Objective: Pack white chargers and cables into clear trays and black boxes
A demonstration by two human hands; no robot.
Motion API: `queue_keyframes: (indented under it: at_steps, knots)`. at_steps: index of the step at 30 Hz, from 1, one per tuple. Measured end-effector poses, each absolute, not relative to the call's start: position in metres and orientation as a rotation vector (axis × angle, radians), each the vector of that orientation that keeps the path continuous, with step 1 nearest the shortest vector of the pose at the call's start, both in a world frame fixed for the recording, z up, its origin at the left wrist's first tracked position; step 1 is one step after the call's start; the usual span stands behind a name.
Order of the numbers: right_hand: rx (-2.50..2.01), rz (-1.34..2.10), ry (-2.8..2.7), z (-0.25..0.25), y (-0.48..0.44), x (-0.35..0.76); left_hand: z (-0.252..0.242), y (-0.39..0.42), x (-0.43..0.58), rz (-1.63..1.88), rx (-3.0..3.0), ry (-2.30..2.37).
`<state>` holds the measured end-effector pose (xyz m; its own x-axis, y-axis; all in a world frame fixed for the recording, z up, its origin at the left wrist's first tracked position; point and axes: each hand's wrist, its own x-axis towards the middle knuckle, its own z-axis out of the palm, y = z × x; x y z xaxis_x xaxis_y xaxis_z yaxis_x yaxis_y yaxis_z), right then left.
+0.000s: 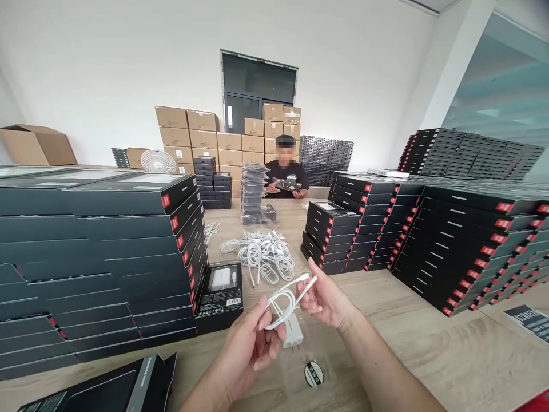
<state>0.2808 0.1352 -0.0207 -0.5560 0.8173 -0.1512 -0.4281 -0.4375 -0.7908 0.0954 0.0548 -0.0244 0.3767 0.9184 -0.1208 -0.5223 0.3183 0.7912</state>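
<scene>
White cable point(282, 306), smooth and wound into a small round coil, is hanging between the two hands above a pale wood-grain tabletop point(373, 326). The left hand point(253, 337) is pinching the coil, thumb and fingers closed on its strands; the right hand point(322, 296) is gripping near the connector ends — slim, straight, white tips — with its fingers together around them. A blocky white charger point(294, 332) with rounded edges and metal prongs is lying just below the coil. Nearer, a round black-and-white label point(314, 373) is showing against clear, thin plastic. Beyond the hands, a tangled heap of white cables point(266, 254) is sprawling in glossy loops. On the left, a stack of matte black boxes point(98, 257) is rising in flat layers — red patches marking the corners. Across the table, a person point(285, 174) in a dark top is holding a dark, flat item.
</scene>
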Motion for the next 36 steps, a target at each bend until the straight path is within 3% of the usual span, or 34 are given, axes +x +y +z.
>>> queue_keyframes:
  at_steps: [17, 28, 36]
  knots:
    - [-0.41, 2.041, -1.294, -0.023, 0.13, 0.292, -0.024, 0.052, 0.096, 0.926, 0.706, 0.622]
    - [-0.57, 1.595, -1.57, -0.021, 0.12, 0.276, -0.021, 0.051, 0.099, 1.112, 0.733, 0.662]
    - [-0.467, 1.702, -1.461, -0.023, 0.116, 0.271, -0.027, 0.051, 0.095, 0.982, 0.734, 0.614]
